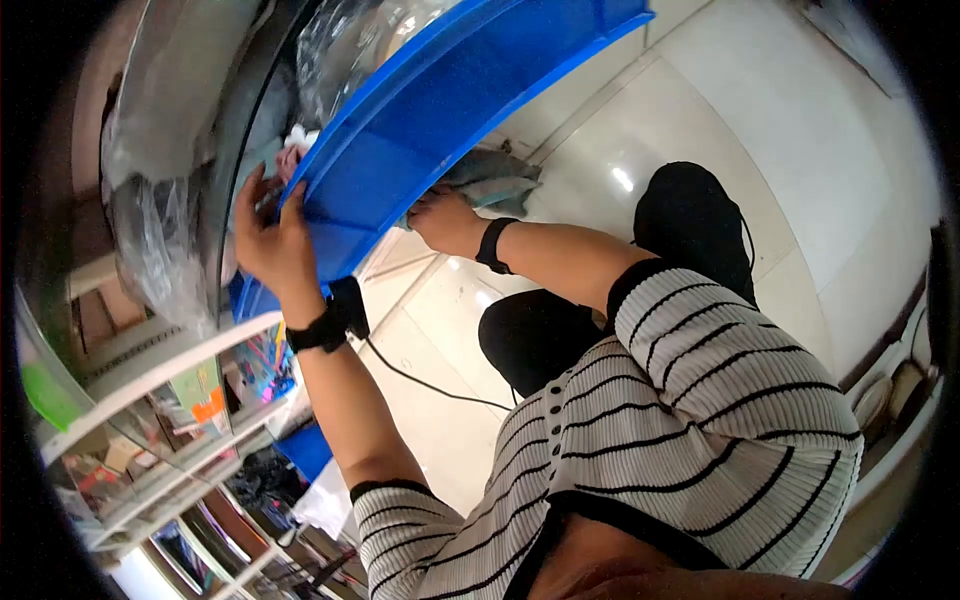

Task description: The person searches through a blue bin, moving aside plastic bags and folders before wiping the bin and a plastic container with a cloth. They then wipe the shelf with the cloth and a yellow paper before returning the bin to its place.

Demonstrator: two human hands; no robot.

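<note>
A blue plastic bin [400, 130] with a raised rim is tilted across the upper part of the view. My left hand [278, 245] grips its left edge, thumb against the blue side and fingers bent around the rim. Just beyond those fingers is a small pink and white item [292, 155], partly hidden by the bin. By the bin's lower edge, my right hand [442, 220] is closed on a grey-green cloth [495, 180]. Part of the cloth spreads out past the hand, and the fingertips are hidden. Both wrists wear black bands.
Clear plastic bags [165, 240] hang at the left, and more clear plastic [350, 50] lies behind the bin. White shelves [190, 450] with mixed goods stand at lower left. A thin black cable [430, 380] runs from the left wristband. Pale tiles [740, 120] cover the floor.
</note>
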